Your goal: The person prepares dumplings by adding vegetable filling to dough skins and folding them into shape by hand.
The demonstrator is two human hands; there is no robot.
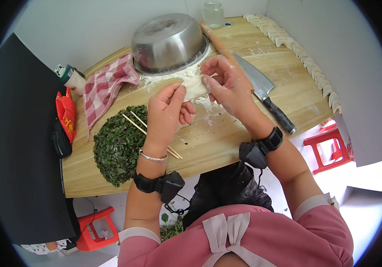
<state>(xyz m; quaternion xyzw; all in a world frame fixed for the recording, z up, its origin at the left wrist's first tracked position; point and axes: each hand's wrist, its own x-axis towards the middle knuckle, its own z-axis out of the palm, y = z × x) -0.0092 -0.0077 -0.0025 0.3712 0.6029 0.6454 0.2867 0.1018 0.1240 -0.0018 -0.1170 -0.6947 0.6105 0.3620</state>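
A pale piece of dough (195, 87) is stretched between my two hands, above the floury table. My left hand (168, 107) pinches its left edge between thumb and fingers. At the other edge, my right hand (227, 86) grips the dough with thumb and forefinger, the other fingers curled. Beside my left wrist is a mound of chopped green leaves (116, 144), with a pair of chopsticks (134, 123) lying across it, partly hidden by my wrist. Just past my right hand lie a wooden rolling pin (217, 43) and a cleaver (257, 76) with a black handle.
An upturned metal basin (167, 51) sits at the back in scattered flour. A row of dumplings (311, 64) lines the right edge. A checked cloth (110, 82), a bottle (74, 82) and a glass jar (213, 15) stand around. Red stools (318, 141) are below the table.
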